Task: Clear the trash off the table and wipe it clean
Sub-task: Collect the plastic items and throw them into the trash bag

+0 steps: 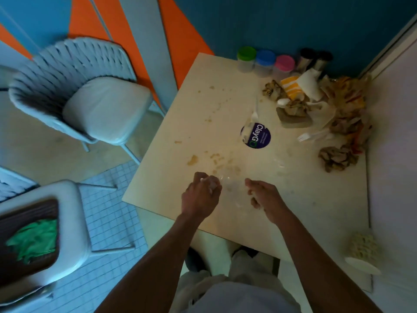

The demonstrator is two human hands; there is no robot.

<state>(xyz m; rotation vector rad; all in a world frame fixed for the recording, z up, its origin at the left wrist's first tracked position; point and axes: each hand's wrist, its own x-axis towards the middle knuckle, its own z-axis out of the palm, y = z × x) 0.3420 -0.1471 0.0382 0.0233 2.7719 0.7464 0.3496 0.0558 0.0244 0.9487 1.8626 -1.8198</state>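
Your left hand [200,195] is curled over the near part of the worktop [180,123], pinching a small pale scrap [211,185] between its fingertips (what the scrap is, you cannot tell through the blur). Your right hand [265,199] sits just beside it, fingers bent downward onto the surface; whether they grasp anything cannot be told. Between the two hands lies something clear and crinkled, hard to make out.

Just beyond your hands, brownish crumbs [216,160] and smears are scattered across the middle of the worktop. Further out rests a round purple lid [257,135] printed "ClayGo", with a white spoon [254,114] touching its far edge. The main trash pile [327,105] is heaped at the far right corner against the wall: crumpled brown paper, a yellow-striped wrapper, white napkins. A white fork [304,137] pokes out from its near side, and another brown paper wad [338,158] lies nearer you along the right edge.

Three tubs with green [246,54], blue [265,57] and pink [284,62] lids stand in a row at the far edge, dark shakers [313,59] beside them. A green cloth [33,240] lies on a dark tray on the chair [74,222] to your left.
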